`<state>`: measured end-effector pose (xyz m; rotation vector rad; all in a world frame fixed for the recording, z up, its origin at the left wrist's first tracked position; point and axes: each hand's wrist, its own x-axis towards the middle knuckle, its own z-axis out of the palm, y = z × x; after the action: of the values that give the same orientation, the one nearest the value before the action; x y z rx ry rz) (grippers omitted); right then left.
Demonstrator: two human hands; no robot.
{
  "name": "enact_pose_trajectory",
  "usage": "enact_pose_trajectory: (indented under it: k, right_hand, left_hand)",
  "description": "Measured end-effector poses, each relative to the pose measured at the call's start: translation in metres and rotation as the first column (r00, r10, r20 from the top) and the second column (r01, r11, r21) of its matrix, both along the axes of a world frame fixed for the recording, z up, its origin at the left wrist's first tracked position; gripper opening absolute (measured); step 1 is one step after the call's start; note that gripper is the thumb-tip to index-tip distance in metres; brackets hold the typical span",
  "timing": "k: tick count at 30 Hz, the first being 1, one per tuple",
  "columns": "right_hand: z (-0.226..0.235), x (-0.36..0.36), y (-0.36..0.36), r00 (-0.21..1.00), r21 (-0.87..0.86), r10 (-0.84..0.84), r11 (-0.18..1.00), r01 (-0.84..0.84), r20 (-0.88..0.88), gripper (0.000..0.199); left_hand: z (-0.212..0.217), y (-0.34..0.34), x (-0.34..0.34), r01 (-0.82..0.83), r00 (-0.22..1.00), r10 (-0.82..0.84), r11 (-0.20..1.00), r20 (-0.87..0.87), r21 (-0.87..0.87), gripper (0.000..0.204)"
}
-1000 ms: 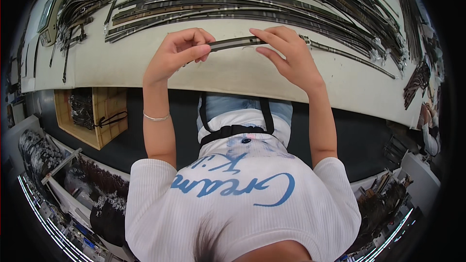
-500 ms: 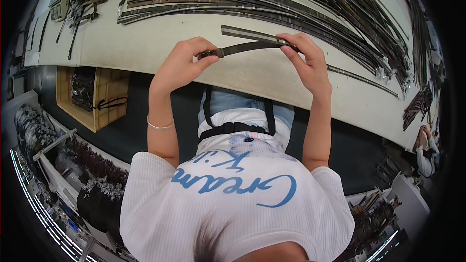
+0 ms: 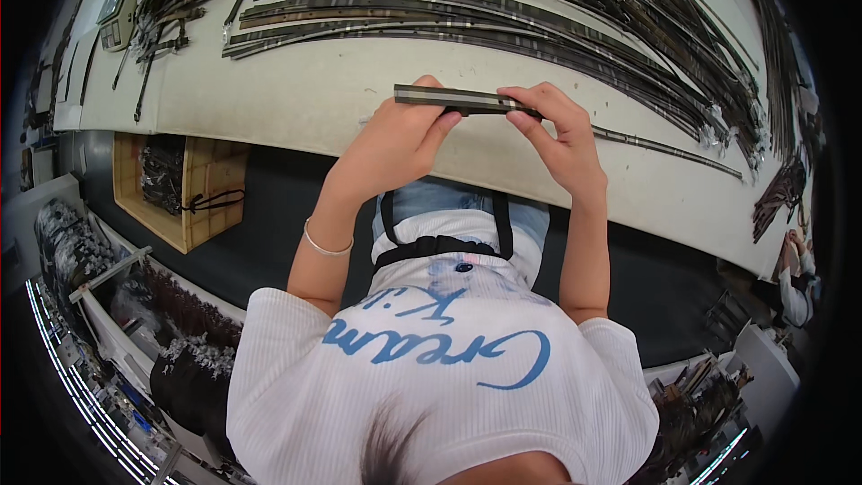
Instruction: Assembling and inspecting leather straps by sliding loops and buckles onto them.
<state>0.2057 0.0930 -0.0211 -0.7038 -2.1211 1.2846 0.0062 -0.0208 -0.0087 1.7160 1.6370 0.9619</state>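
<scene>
- With left hand (image 3: 400, 136) and right hand (image 3: 558, 133), pinches a dark strap (image 3: 449, 97), apparently doubled between them.
- Has one flat end loose over the left hand's fingers; seems midway with this strap, not yet laid down.
- Touches none of the other straps (image 3: 386, 22) spread beyond both hands on the pale table (image 3: 269, 99).

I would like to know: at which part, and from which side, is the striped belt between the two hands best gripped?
The belt is probably best pinched across its flat width near the squared end, coming from the left: that end looks straight and points left above the left hand, while the right hand pinches the belt farther right.
</scene>
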Motion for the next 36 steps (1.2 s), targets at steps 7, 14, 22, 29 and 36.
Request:
enact_pose_trajectory:
  k: [7, 14, 22, 29, 36]
  right_hand:
    - [-0.008, 0.001, -0.004, 0.984, -0.382, -0.098, 0.924, 0.035, -0.146, 0.023]
    - [-0.011, 0.005, -0.002, 0.925, -0.58, -0.227, 0.814, 0.009, -0.304, 0.024]
    - [-0.001, 0.005, -0.005, 0.894, -0.566, -0.286, 0.823, 0.045, -0.345, 0.028]
    - [0.03, 0.02, 0.0, 0.979, -0.139, -0.173, 0.978, 0.158, -0.111, 0.021]
    - [0.038, 0.035, 0.004, 0.978, -0.225, -0.203, 0.957, 0.185, -0.057, 0.02]
  left_hand:
    - [-0.003, 0.008, 0.011, -0.063, 0.992, 0.059, 0.997, 0.112, 0.036, 0.016]
    - [-0.006, 0.006, 0.009, -0.027, 0.999, 0.03, 0.997, -0.041, 0.073, 0.02]
    - [-0.008, 0.01, 0.012, -0.035, 0.972, 0.06, 0.993, -0.225, 0.113, 0.022]
    - [-0.013, 0.008, 0.009, -0.033, 0.974, 0.059, 0.992, -0.218, 0.12, 0.024]
    - [-0.012, 0.009, 0.007, 0.002, 0.989, 0.027, 0.981, -0.145, 0.194, 0.024]
